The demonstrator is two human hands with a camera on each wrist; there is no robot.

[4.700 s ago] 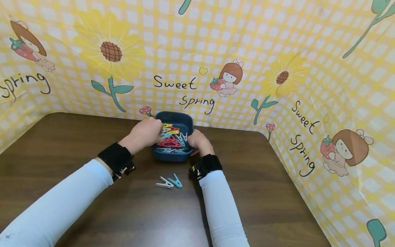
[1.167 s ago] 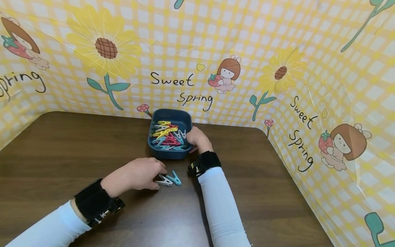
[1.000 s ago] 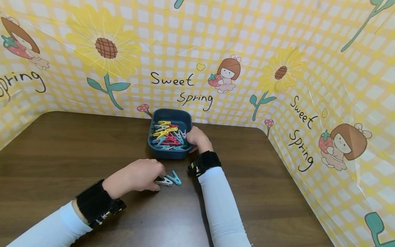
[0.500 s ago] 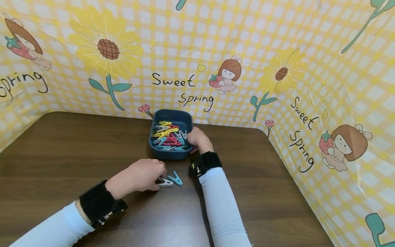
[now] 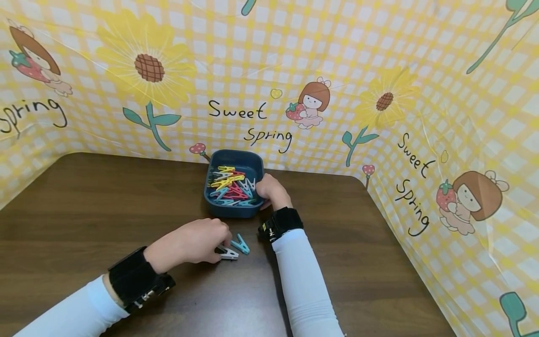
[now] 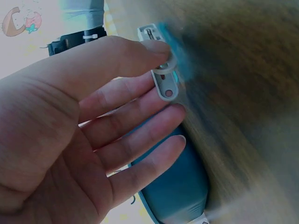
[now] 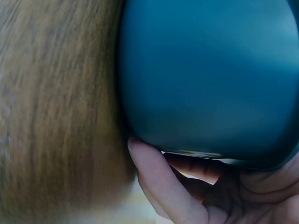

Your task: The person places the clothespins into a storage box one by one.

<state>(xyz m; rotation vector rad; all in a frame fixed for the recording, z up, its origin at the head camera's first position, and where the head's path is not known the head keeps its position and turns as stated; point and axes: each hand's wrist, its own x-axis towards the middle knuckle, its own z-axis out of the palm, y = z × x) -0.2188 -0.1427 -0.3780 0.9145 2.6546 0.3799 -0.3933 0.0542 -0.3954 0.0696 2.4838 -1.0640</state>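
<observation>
My left hand (image 5: 189, 241) pinches a white clothespin (image 5: 229, 254) low over the table in front of the box. In the left wrist view the thumb lies across that white clothespin (image 6: 166, 88), while the other fingers are loosely extended. Just to its right lies a light-blue clothespin (image 5: 241, 244). My right hand (image 5: 273, 191) grips the right side of a dark blue plastic box (image 5: 233, 212), thumb at the rim. Up close in the right wrist view, fingers of the right hand (image 7: 173, 191) press against the box's outer wall (image 7: 210, 79).
Several yellow, red, white and blue clothespins (image 5: 231, 187) lie piled inside the box. The dark wooden table (image 5: 105, 201) backs onto a yellow checked cloth wall (image 5: 252, 61), which also runs along the right side.
My left hand has come from inside the box to the table in front and taken hold of the white clothespin, shifting it slightly. The right hand stays on the box.
</observation>
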